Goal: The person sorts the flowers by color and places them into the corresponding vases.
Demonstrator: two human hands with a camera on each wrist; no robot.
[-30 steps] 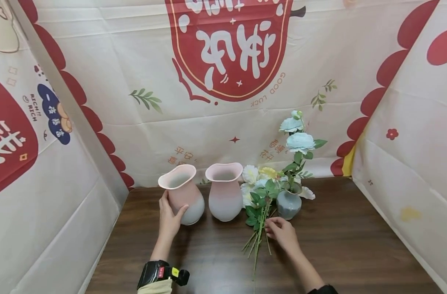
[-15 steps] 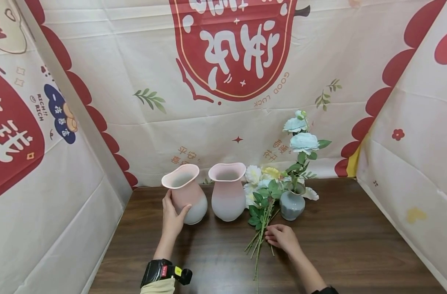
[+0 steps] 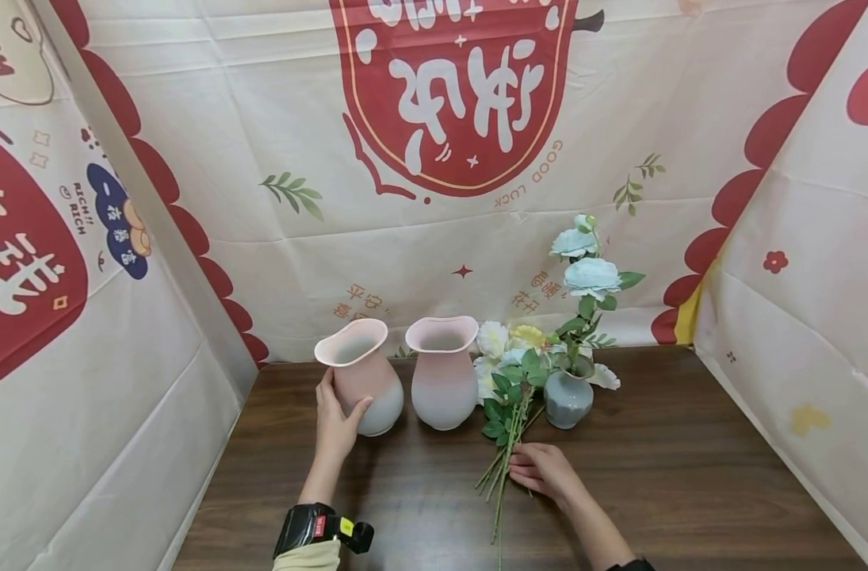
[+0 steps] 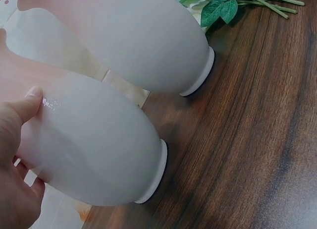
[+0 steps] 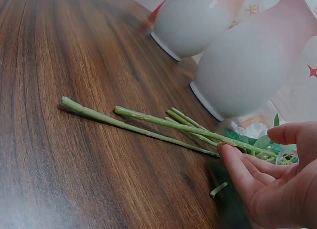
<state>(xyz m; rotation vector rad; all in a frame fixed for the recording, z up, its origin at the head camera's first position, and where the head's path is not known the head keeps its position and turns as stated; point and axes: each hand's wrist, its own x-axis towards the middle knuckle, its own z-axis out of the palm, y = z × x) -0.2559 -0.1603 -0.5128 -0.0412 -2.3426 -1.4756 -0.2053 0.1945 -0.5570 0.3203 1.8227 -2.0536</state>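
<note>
My left hand [image 3: 336, 424] holds the left pink-and-grey vase [image 3: 376, 396], thumb on its front and fingers round its far side. In the left wrist view the vase's base [image 4: 157, 177] stands on the wooden table. My right hand [image 3: 545, 473] is at a bundle of green flower stems [image 3: 506, 464] lying on the table. Seen in the right wrist view, its fingertips [image 5: 229, 152] are against the stems, while the thumb [image 5: 285, 133] stands apart from them. Leaves and white, yellow and pale blue artificial blooms [image 3: 492, 339] lie at the far end of the bundle.
A second pink-and-grey vase [image 3: 444, 388] stands upright between the held vase and the flowers. At the right, a small grey-blue vase [image 3: 568, 399] holds pale blue flowers [image 3: 592, 277]. Printed cloth [image 3: 434, 254] hangs behind the table [image 3: 662, 460] and along both sides.
My right hand has shifted slightly down along the stems and closer to them, its fingers spreading. The left hand keeps its hold on the vase. The head view has swung slightly left.
</note>
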